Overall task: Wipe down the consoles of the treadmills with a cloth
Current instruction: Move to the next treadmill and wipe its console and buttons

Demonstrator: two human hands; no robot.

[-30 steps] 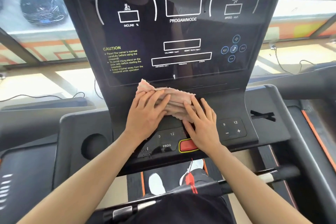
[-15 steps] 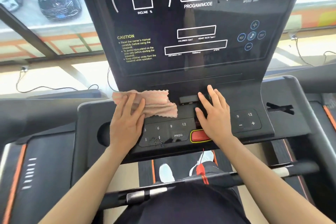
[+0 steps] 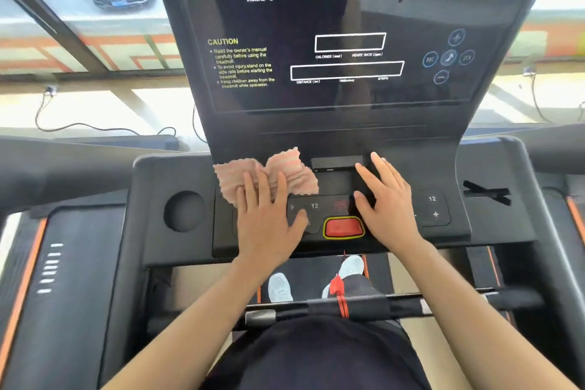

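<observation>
Head view, looking down over the treadmill console [image 3: 348, 123], and it fills the frame: the tall glossy display panel [image 3: 351, 16] up top, dark, with white boxes and a yellow caution note, and below it the matte control deck [image 3: 335, 184] sloping toward the person. A round cup recess [image 3: 185, 210] sits at the deck's left.

Now the hands. The left hand [image 3: 269, 225] lies flat on the left side of the deck, its fingers [image 3: 251, 190] straight and a little apart, pressing down on the cloth [image 3: 294, 174]; nothing is curled round it. The right hand [image 3: 389, 209] rests on the deck just right of centre, fingers spread and straight, holding nothing, apparently bracing.

The cloth itself is pink, thin, with a wavy edge, crumpled into loose folds at the back of the deck, right where it meets the foot of the display panel, poking out beyond the fingertips. Between the two hands, near the front edge, the red stop button [image 3: 343, 226] in its yellow ring, untouched.

Handling, as I read it: that cloth is light and limp, so it will bunch and slide under the palm rather than hold a shape. A flat palm across the middle of the folds should drive it best; pinch a corner and it just trails.
</observation>
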